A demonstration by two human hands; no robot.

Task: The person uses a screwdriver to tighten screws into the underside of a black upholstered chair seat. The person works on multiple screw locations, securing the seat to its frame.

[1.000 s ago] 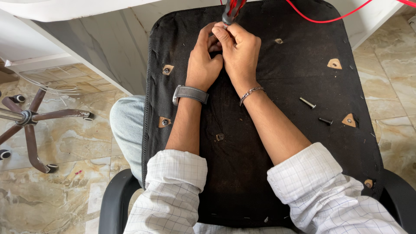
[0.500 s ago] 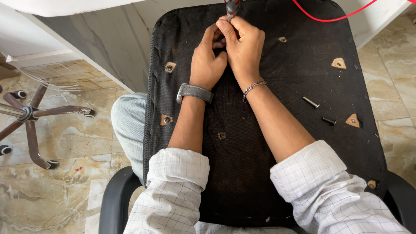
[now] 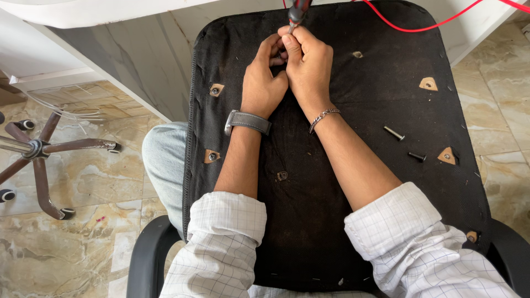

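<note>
On the black chair-seat underside (image 3: pixel 331 221) over marble floor (image 3: pixel 83 182), both hands (image 3: pixel 264 83) (image 3: pixel 309 63) clench a screwdriver (image 3: pixel 297 10) at 12 o'clock; two bolts (image 3: pixel 394 133) loose at 3

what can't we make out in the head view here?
- Tool: its upper part is cut off by the top edge.
- Its tip: hidden under the left hand and right hand.
- Red cable: both ends run out of frame.
- Two loose bolts: too small to see thread or head type.
</note>
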